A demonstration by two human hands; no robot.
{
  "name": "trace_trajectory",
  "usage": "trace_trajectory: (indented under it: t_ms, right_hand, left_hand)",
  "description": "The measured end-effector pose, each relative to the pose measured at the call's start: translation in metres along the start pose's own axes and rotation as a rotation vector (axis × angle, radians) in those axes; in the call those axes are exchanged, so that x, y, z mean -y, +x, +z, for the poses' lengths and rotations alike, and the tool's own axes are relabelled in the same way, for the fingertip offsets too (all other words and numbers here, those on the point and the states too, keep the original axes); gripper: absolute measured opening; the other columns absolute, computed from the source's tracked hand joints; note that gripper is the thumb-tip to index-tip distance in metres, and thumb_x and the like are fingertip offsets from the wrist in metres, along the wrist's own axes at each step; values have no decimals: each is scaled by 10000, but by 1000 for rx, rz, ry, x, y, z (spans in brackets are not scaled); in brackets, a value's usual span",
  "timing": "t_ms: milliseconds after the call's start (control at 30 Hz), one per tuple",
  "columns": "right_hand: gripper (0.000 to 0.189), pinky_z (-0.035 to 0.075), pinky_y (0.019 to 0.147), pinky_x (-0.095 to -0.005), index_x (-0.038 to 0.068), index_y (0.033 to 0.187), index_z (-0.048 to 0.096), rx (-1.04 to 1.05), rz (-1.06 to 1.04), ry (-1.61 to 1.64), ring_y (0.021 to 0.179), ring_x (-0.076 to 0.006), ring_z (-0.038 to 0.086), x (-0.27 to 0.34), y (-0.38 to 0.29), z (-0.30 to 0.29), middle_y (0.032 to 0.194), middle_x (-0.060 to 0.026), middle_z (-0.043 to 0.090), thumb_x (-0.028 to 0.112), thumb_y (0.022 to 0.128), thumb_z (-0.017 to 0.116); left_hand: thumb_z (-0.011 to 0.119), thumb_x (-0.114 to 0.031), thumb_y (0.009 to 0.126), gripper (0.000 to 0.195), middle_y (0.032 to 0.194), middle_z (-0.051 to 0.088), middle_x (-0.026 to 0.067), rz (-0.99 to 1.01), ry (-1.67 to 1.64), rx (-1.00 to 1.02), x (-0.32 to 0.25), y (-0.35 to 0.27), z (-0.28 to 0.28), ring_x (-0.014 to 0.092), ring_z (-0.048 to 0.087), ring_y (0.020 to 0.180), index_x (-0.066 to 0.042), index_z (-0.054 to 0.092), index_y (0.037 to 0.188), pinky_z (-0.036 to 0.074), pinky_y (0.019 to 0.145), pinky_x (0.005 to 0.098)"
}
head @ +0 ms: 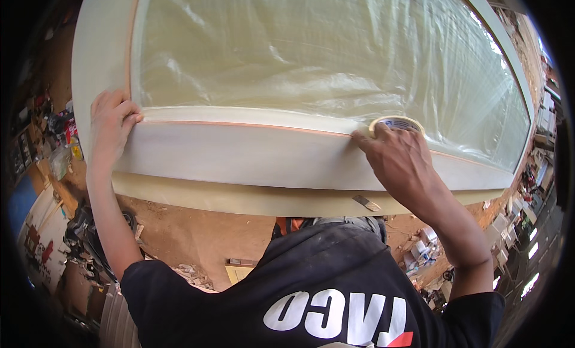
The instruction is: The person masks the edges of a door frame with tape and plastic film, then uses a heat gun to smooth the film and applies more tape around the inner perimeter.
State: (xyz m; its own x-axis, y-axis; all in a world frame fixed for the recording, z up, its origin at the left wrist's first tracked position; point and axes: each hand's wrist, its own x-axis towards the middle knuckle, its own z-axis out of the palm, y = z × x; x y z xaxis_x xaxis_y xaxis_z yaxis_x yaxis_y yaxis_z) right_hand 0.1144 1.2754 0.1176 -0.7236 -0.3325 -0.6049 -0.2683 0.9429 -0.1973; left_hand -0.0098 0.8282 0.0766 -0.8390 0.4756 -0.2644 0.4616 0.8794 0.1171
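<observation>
A pale strip of masking tape runs along the inner edge of a white-painted frame, between my two hands. My left hand is at the frame's left inner corner, thumb and fingertips closed on the tape's end. In my right hand is a roll of masking tape, its index finger and thumb where the strip meets the roll. Wrinkled clear plastic sheeting covers the panel inside the frame. A thin orange-brown line shows beside the strip.
The frame rests on a cream board, whose near edge carries a small flat scraper. Below is a brown dirt floor. A motorcycle stands at lower left; scrap and boxes lie at right.
</observation>
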Motion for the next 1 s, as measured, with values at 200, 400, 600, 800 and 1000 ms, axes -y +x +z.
trace_trajectory:
  t_ms: [200, 400, 600, 800, 1000]
  right_hand:
    - [160, 552, 646, -417, -15, 934, 693, -14, -3, -28, 760, -309, 729, 0, -1, 4, 882, -206, 680, 82, 897, 572]
    - [135, 548, 613, -395, -7, 884, 688, -36, -23, -88, 738, -277, 724, 2, 0, 7, 811, -169, 675, 73, 892, 580]
    - [112, 552, 605, -380, -1, 852, 687, -24, -16, -108, 746, -260, 727, 3, 1, 9, 793, -154, 677, 62, 880, 600]
    - [105, 556, 609, -378, 4, 823, 689, -14, -8, -122, 749, -264, 730, 3, 2, 11, 806, -158, 687, 62, 871, 616]
    - [120, 549, 594, -386, 17, 759, 692, -47, -23, -103, 736, -274, 729, 3, 3, 11, 787, -165, 689, 58, 850, 626]
  left_hand:
    - [747, -79, 772, 142, 906, 559, 84, -13, -6, 17, 1, 0, 2, 299, 532, 987, -24, 637, 843, 390, 985, 422]
    - [748, -81, 780, 150, 911, 559, 87, 21, 1, 14, 2, 0, 3, 298, 531, 978, -22, 633, 857, 387, 997, 439]
    - [749, -83, 784, 151, 918, 564, 86, -4, 8, 28, 1, 0, 3, 297, 538, 1000, -24, 634, 864, 387, 1019, 444]
    - [751, -77, 784, 153, 928, 569, 85, 3, 17, 26, 3, -1, 4, 294, 545, 1028, -28, 636, 873, 382, 1039, 453]
    - [749, -74, 779, 162, 931, 564, 81, 18, 27, 24, 1, 0, 3, 290, 544, 1015, -29, 630, 878, 381, 1023, 445]
